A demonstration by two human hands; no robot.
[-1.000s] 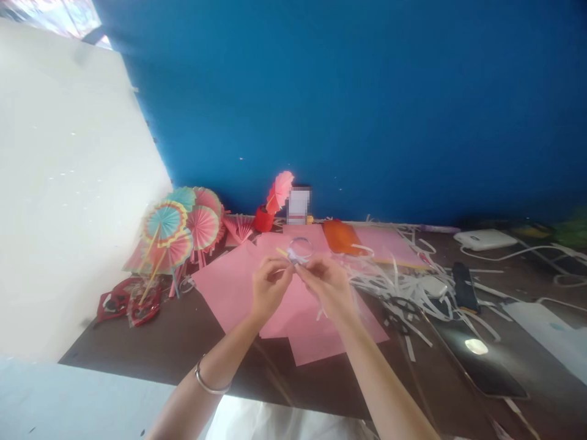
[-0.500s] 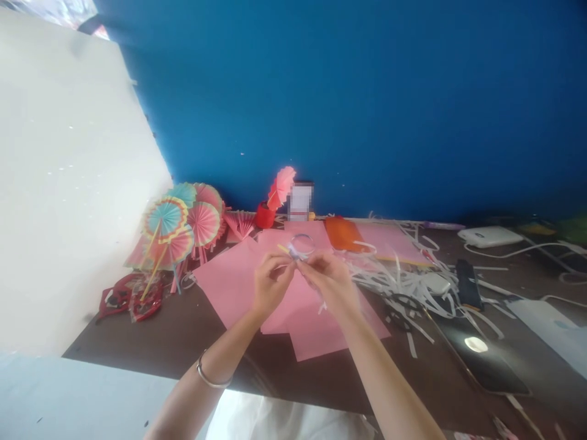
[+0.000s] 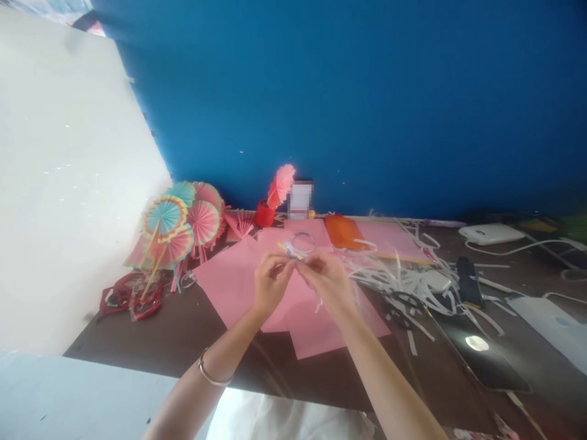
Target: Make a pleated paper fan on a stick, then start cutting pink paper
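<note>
Dark brown tabletop (image 3: pixel 183 342) runs across the scene, backed by a deep blue wall (image 3: pixel 348 91). Nearest to us, white cloth (image 3: pixel 284 418) shows below the table edge, and a silver metal bangle (image 3: pixel 213 375) circles the left forearm. On the right side we note a dark, glossy, rectangular device (image 3: pixel 495 370) lying flat, with bright glare on its face. Overlapping pink paper sheets (image 3: pixel 224 287) lie at the centre, with both hands above them. We find the left hand (image 3: pixel 274 282) and the right hand (image 3: pixel 328 281) meeting, fingertips pinched on a small pale piece with a yellow tip (image 3: pixel 290 249); its lower part is hidden by the fingers. Just beyond appears a thin, pale, ring-shaped item (image 3: pixel 302 233); we cannot tell whether it is joined to the piece. Right of the hands we record tangled narrow white strips (image 3: pixel 403 281). Well to the left stand clustered round pleated paper fans (image 3: pixel 165 219) in pink, turquoise and yellow. Farther back we see a flat orange item (image 3: pixel 343 232) and a red cylindrical holder (image 3: pixel 265 214) bearing a tilted pink pleated fan (image 3: pixel 281 185).
</note>
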